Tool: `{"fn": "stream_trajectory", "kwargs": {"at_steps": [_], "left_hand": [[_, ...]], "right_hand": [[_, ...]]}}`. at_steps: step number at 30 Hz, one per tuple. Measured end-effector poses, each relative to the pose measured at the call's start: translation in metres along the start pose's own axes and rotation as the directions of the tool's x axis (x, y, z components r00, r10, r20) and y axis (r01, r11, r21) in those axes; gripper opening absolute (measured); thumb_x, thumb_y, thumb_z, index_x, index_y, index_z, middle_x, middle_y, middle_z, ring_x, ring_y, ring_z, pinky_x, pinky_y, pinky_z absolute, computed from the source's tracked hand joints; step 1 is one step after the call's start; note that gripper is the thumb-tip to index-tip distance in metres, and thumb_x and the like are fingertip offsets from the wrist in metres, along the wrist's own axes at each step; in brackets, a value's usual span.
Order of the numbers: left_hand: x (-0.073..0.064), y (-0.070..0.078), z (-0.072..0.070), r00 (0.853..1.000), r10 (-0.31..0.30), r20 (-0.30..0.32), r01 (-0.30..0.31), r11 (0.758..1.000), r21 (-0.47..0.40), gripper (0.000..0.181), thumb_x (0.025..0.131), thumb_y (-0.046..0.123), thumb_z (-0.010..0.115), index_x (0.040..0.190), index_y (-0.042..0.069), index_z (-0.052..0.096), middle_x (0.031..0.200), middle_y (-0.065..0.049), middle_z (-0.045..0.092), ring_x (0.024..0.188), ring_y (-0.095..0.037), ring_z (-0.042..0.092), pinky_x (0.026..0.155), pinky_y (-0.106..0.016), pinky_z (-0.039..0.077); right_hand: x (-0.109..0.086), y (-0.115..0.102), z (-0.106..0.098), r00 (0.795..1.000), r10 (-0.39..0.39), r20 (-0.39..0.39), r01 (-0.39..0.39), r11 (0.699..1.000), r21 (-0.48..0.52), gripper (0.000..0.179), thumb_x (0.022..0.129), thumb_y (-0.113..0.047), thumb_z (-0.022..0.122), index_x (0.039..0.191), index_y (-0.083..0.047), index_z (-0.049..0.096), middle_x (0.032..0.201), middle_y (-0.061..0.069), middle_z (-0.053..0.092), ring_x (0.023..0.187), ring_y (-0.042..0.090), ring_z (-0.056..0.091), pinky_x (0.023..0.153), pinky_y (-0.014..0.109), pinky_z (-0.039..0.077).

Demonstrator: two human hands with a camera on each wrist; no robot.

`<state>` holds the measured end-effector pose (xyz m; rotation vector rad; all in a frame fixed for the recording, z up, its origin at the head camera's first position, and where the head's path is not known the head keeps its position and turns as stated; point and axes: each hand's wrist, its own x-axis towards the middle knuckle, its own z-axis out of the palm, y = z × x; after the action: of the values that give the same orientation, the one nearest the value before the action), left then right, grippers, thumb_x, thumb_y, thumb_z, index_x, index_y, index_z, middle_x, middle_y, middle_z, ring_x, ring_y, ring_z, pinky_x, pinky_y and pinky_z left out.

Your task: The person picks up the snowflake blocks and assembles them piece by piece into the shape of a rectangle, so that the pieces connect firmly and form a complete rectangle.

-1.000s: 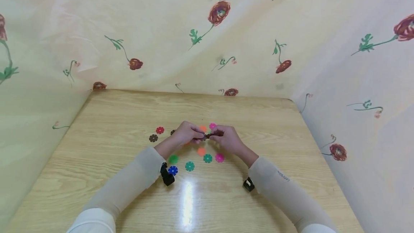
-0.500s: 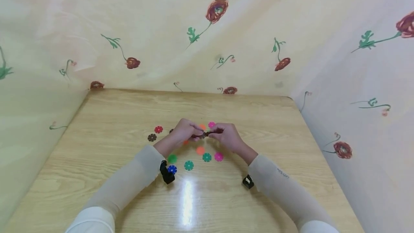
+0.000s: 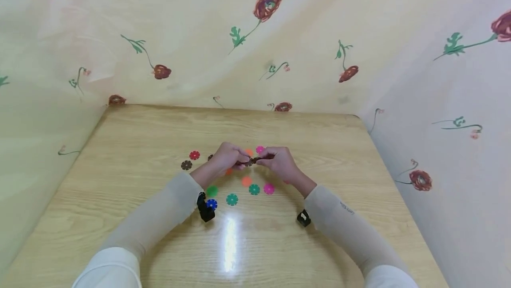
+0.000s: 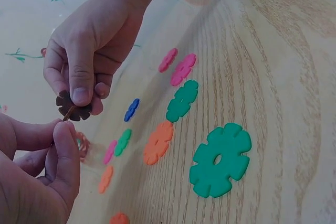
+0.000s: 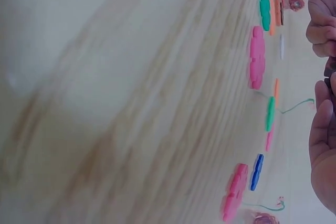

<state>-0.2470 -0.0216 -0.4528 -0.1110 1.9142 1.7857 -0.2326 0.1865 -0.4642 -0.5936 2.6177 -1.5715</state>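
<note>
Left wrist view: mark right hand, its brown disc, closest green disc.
Right hand (image 4: 85, 44), left wrist view: thumb's base.
Brown disc (image 4: 79, 112), left wrist view: lower face.
Green disc (image 4: 228, 157), left wrist view: beside its hole.

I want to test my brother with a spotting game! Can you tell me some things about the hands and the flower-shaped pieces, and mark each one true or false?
1. The right hand pinches a brown piece, with the left hand close by. True.
2. Red flowers decorate the wall behind the table. True.
3. The left hand lies flat on the table. False: it pinches a thin brown thing.
4. A blue piece lies near a bright green piece. True.
5. All the pieces on the table are one colour. False: there are teal pieces and pink pieces too.
6. The two teal pieces are stacked together. False: they lie apart.
</note>
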Motion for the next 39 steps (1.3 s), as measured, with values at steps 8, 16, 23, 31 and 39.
{"fn": "stream_trajectory", "kwargs": {"at_steps": [8, 16, 23, 31, 39], "left_hand": [[-0.003, 0.001, 0.002, 1.0, 0.018, 0.016, -0.019, 1.0, 0.012, 0.015, 0.091, -0.003, 0.069, 0.104, -0.007, 0.074, 0.093, -0.02, 0.073, 0.06, -0.014, 0.065, 0.059, -0.023, 0.057], [-0.007, -0.005, 0.01, 0.999, 0.04, -0.002, -0.04, 0.999, -0.032, 0.014, 0.091, -0.005, 0.068, 0.104, -0.009, 0.073, 0.093, -0.02, 0.071, 0.06, -0.014, 0.063, 0.064, -0.026, 0.059], [-0.009, -0.002, 0.011, 0.999, 0.037, 0.003, -0.036, 0.997, -0.068, 0.013, 0.092, -0.002, 0.069, 0.103, -0.009, 0.072, 0.094, -0.021, 0.071, 0.064, -0.016, 0.067, 0.065, -0.025, 0.06], [-0.015, -0.006, 0.02, 0.991, -0.001, 0.131, 0.016, 0.993, -0.115, 0.012, 0.093, -0.001, 0.069, 0.102, -0.008, 0.07, 0.085, -0.017, 0.072, 0.068, -0.018, 0.07, 0.068, -0.027, 0.06], [-0.025, -0.007, 0.021, 0.979, -0.02, 0.201, 0.044, 0.992, -0.114, 0.015, 0.093, 0.0, 0.068, 0.104, -0.01, 0.068, 0.098, -0.028, 0.07, 0.072, -0.021, 0.072, 0.07, -0.028, 0.06]], "right_hand": [[-0.004, 0.0, 0.001, 0.999, -0.015, -0.032, 0.014, 1.0, -0.017, 0.005, 0.082, 0.001, 0.081, 0.085, -0.003, 0.079, 0.083, 0.007, 0.074, 0.071, 0.016, 0.064, 0.06, 0.024, 0.054], [-0.007, -0.003, 0.004, 0.998, -0.029, -0.056, 0.03, 0.999, 0.02, 0.007, 0.082, 0.007, 0.08, 0.082, 0.001, 0.077, 0.083, 0.012, 0.074, 0.069, 0.017, 0.061, 0.058, 0.021, 0.05], [-0.002, 0.0, -0.002, 0.999, -0.007, -0.046, 0.008, 1.0, 0.009, 0.005, 0.083, 0.004, 0.08, 0.083, -0.001, 0.077, 0.084, 0.012, 0.075, 0.067, 0.016, 0.061, 0.054, 0.021, 0.047], [0.003, 0.002, -0.012, 0.999, 0.028, 0.041, -0.029, 1.0, 0.011, 0.009, 0.087, 0.007, 0.074, 0.092, 0.001, 0.078, 0.089, 0.01, 0.076, 0.082, 0.021, 0.071, 0.074, 0.04, 0.061], [0.008, -0.005, -0.009, 0.989, -0.008, 0.151, 0.0, 0.999, 0.052, 0.017, 0.089, 0.009, 0.07, 0.101, 0.0, 0.077, 0.1, 0.013, 0.075, 0.094, 0.024, 0.072, 0.083, 0.034, 0.059]]}}
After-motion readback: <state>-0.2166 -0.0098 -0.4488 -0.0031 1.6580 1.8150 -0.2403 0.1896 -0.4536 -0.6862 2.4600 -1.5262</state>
